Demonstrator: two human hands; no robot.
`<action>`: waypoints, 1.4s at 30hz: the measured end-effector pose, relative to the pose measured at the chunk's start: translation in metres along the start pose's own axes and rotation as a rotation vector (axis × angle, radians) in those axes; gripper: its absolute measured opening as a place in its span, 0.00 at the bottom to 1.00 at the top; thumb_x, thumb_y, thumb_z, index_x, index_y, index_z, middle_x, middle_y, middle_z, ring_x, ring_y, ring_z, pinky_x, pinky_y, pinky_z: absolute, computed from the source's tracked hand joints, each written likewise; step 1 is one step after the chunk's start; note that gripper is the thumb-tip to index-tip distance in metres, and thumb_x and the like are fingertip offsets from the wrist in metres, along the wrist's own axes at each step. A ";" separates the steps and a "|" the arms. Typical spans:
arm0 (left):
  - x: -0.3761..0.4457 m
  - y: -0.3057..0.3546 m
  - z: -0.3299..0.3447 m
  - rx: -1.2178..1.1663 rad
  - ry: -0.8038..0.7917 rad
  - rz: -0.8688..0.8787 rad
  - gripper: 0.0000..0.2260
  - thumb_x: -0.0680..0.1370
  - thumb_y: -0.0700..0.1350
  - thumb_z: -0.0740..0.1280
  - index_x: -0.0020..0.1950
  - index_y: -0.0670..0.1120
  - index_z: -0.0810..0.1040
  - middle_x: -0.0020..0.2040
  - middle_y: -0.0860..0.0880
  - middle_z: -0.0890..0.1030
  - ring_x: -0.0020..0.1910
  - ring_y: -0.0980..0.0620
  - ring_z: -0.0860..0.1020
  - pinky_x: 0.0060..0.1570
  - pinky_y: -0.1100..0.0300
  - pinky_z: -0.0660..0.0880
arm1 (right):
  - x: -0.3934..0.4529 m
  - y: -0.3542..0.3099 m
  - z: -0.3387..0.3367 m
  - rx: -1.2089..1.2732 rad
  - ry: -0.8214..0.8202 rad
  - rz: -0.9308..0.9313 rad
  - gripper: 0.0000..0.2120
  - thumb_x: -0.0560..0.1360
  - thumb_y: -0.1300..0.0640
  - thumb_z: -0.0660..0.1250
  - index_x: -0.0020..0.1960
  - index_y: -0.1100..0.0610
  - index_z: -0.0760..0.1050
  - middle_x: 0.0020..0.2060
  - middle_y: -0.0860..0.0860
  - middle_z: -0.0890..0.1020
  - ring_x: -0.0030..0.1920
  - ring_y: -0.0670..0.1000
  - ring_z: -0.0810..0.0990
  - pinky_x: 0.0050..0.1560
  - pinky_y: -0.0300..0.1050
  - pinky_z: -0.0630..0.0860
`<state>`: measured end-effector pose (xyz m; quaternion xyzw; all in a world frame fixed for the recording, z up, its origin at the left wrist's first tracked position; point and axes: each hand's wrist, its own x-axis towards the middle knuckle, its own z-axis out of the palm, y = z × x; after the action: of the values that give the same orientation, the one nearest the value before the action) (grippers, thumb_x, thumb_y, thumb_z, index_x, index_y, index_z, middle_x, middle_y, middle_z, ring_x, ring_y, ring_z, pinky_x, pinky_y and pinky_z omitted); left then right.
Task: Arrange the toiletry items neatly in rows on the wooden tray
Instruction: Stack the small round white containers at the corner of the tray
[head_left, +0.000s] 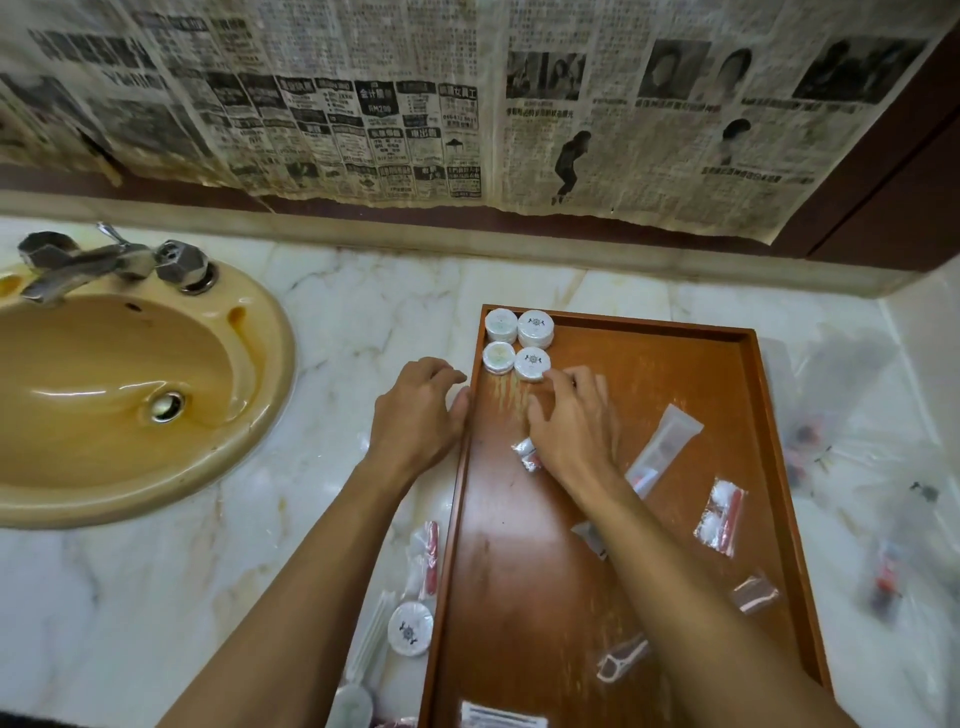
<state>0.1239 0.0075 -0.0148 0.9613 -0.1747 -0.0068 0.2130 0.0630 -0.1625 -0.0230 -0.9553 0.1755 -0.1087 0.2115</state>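
A wooden tray (675, 364) lies on the marble counter. In its far left corner several round white soap packs (519, 340) sit in two rows. My right hand (571, 415) hovers over the tray with spread fingers, its fingertips at the nearest soap pack (531, 364). My left hand (415, 410) rests against the tray's left rim, fingers loosely curled, holding nothing. Loose on the tray lie a toothbrush pack (662, 447), a cotton pack (719, 514), small sachets (753, 592) and a floss pick pack (621, 660). A small white packet (525, 453) lies half hidden under my right hand.
Left of the tray on the counter lie another round soap (410, 627), cotton swabs (371, 639) and a red-and-white pack (426, 558). A tan sink (130, 384) with a metal tap (104, 262) fills the left. Clear plastic wrappers (857, 467) lie right of the tray.
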 end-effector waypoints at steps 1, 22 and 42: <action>-0.009 -0.004 -0.003 0.006 -0.005 -0.005 0.12 0.79 0.51 0.64 0.59 0.49 0.81 0.60 0.52 0.78 0.62 0.51 0.73 0.48 0.53 0.74 | -0.009 -0.001 0.000 -0.023 0.015 -0.051 0.13 0.74 0.54 0.67 0.56 0.59 0.78 0.50 0.55 0.77 0.51 0.56 0.73 0.46 0.53 0.75; -0.210 -0.054 -0.065 0.151 -0.262 -0.165 0.16 0.76 0.60 0.64 0.61 0.57 0.78 0.53 0.59 0.78 0.52 0.59 0.74 0.46 0.61 0.73 | -0.116 -0.024 0.016 -0.181 -0.252 -0.460 0.10 0.74 0.53 0.65 0.51 0.56 0.80 0.44 0.52 0.77 0.45 0.54 0.73 0.45 0.48 0.72; -0.250 -0.051 -0.068 0.261 -0.530 0.046 0.20 0.74 0.55 0.66 0.65 0.54 0.72 0.59 0.53 0.71 0.52 0.52 0.73 0.43 0.59 0.72 | -0.137 -0.089 -0.014 -0.319 -0.740 -1.074 0.10 0.75 0.56 0.65 0.54 0.58 0.77 0.50 0.53 0.73 0.49 0.54 0.71 0.36 0.48 0.63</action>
<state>-0.0878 0.1631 0.0102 0.9410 -0.2455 -0.2303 0.0345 -0.0408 -0.0394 0.0101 -0.9039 -0.3943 0.1631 0.0307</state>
